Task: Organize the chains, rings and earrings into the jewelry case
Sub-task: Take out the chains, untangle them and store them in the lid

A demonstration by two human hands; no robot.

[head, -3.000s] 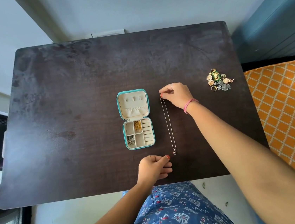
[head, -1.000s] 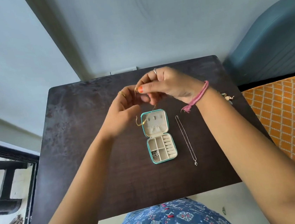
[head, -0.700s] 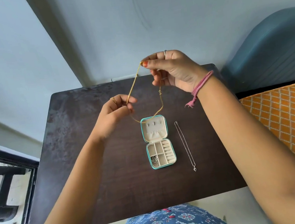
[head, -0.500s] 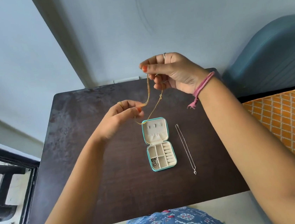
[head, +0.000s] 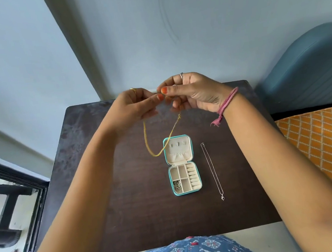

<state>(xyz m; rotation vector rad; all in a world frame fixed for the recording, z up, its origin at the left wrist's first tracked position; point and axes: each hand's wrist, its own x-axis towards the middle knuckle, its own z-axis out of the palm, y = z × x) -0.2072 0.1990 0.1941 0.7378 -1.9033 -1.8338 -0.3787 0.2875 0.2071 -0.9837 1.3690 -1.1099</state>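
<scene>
A: Raised above the dark wooden table (head: 141, 211): thin gold chain (head: 147, 140), hanging in a loop; one end pinched between thumb and forefinger of the left hand (head: 132, 107), the other pinched in the curled fingers of the right hand (head: 190, 94); both hands close together, fingertips nearly touching; loop dangling just beside the lid of the small teal zip jewelry case with cream lining (head: 182, 165); not yet inside.

B: Already stored?

A: Only a small tangle of dark silvery chain (head: 177, 185) in the near-left compartment of the case; other open compartments bare; cream ring rolls (head: 192, 174) on the right side holding nothing visible.

B: Still outside?

A: Fine silver chain with a small pendant (head: 213, 170), laid out straight on the table just right of the case; touching neither hand; rings and earrings nowhere in view here, perhaps hidden behind the right forearm; impossible to say.

B: Progress, then?

A: Early, by the look of it; one chain stowed, one in hand and probably being gathered or folded for a compartment, one waiting; rings and earrings apparently untouched.
</scene>
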